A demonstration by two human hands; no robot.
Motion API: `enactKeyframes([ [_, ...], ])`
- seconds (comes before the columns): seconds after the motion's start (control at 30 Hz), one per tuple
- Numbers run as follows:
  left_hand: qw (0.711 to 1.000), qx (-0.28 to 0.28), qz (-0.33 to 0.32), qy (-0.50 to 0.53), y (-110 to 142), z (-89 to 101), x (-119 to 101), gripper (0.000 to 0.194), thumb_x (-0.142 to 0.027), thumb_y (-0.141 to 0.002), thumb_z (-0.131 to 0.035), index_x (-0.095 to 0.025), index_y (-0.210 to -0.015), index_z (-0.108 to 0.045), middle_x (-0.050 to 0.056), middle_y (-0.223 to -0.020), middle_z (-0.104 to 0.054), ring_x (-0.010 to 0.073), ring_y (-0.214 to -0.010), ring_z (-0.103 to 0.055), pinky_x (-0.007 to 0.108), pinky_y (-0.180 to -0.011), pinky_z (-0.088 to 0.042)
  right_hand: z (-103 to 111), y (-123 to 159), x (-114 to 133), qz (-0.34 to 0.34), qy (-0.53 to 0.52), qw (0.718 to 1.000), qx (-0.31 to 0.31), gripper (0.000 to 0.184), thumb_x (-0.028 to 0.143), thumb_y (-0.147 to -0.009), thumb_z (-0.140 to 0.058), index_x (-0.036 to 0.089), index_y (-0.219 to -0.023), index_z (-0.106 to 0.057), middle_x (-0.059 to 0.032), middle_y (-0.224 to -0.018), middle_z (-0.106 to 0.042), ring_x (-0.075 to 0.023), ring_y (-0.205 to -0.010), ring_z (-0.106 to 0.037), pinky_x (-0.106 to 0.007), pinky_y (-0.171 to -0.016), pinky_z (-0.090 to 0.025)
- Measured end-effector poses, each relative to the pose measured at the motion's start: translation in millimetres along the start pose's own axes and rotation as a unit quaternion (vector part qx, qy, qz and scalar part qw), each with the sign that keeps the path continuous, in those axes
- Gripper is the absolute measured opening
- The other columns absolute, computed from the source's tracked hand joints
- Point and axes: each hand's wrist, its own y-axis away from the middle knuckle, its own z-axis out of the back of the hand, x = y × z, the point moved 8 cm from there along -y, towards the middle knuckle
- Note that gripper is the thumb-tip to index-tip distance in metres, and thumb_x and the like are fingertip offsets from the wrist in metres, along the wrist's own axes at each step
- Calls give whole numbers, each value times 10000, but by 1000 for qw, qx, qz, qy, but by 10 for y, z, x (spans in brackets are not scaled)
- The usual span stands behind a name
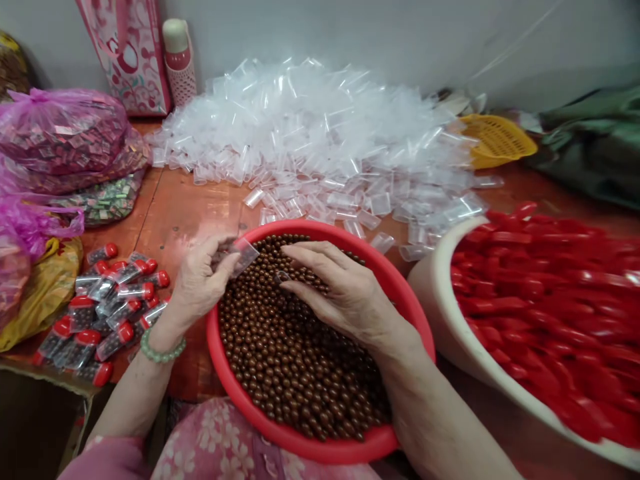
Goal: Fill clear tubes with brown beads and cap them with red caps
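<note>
On my feed my left hand (203,275) pinched a clear container (248,259) over the red basin (330,451); my right hand (347,293) curved above brown balls (280,353), its hold unclear; the container seemed light, stiff, best gripped by its sides

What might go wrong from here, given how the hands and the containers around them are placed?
The clear container in the left hand is tilted and could slip onto the brown balls. The right hand, low over them, might knock some out of the red basin. Red pieces heaped in the white tub close by could tumble out.
</note>
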Motion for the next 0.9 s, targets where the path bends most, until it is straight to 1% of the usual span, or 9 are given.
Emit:
enactKeyframes([
  [0.1, 997, 37, -43, -51, 53, -189, -185, 217, -177, -876, -536, -155, -1079, -612, 49, -950, -678, 134, -817, -639, 256, -768, -517, 40, 11, -89, -32, -15, 999, 20, 334, 184, -909, -554, 231, -1239, -569, -85, -1167, -652, -214, -1093, -634, -378, -971, -528],
  [0.2, 984, 46, -95, -141, 97, -301, -285, 176, -118, -893, -480, -141, -972, -636, 73, -992, -638, 150, -915, -611, 274, -839, -494, -87, 111, -276, -92, 2, 986, 138, 287, 201, -908, -547, 215, -1191, -597, -89, -1170, -646, -238, -1098, -626, -425, -986, -506],
  [0.27, 967, 61, -101, -227, 111, -360, -292, 202, -140, -923, -439, -129, -936, -639, 90, -999, -622, 167, -904, -605, 293, -819, -494, -203, 207, -397, -125, 10, 967, 221, 330, 212, -875, -593, 199, -1205, -593, -102, -1184, -634, -265, -1118, -611, -455, -1000, -485],
  [0.37, 928, 122, -81, -343, 116, -473, -251, 255, -206, -956, -396, -125, -927, -637, 99, -1007, -626, 192, -835, -612, 322, -734, -503, -349, 252, -498, -144, -19, 950, 275, 448, 222, -833, -648, 200, -1271, -559, -103, -1204, -619, -265, -1136, -594, -440, -1007, -470],
  [0.47, 910, 167, -68, -374, 103, -570, -228, 312, -272, -975, -365, -123, -936, -636, 105, -1033, -625, 209, -840, -619, 343, -727, -511, -484, 178, -527, -142, -68, 947, 281, 449, 208, -813, -664, 212, -1253, -580, -88, -1198, -618, -240, -1119, -596, -412, -1005, -462],
  [0.6, 928, 193, -56, -314, 56, -664, -175, 374, -306, -992, -317, -118, -906, -629, 104, -1032, -608, 199, -908, -612, 368, -873, -505, -553, 100, -567, -152, -105, 945, 269, 350, 190, -799, -657, 172, -1148, -638, -92, -1107, -651, -231, -1027, -618, -406, -948, -486],
  [0.7, 938, 217, -77, -258, 16, -729, -141, 283, -352, -943, -456, -121, -1029, -595, 117, -1135, -566, 219, -1029, -585, 388, -954, -483, -440, 121, -610, -165, -114, 951, 236, 349, 177, -798, -624, 177, -1146, -637, -90, -1097, -667, -239, -1007, -624, -420, -927, -492],
  [0.77, 936, 239, -104, -238, -13, -779, -129, 287, -298, -878, -564, -128, -1108, -553, 126, -1194, -535, 234, -1090, -561, 395, -972, -475, -315, 155, -628, -176, -134, 954, 201, 357, 190, -811, -595, 197, -1167, -624, -83, -1133, -666, -242, -1040, -620, -422, -942, -483],
  [0.9, 933, 254, -106, -233, -110, -856, -78, 278, -158, -851, -530, -134, -1126, -498, 106, -1062, -595, 230, -1007, -593, 394, -903, -496, -158, 230, -652, -220, -190, 943, 161, 389, 204, -811, -585, 215, -1199, -576, -54, -1109, -669, -201, -919, -639, -362, -831, -518],
])
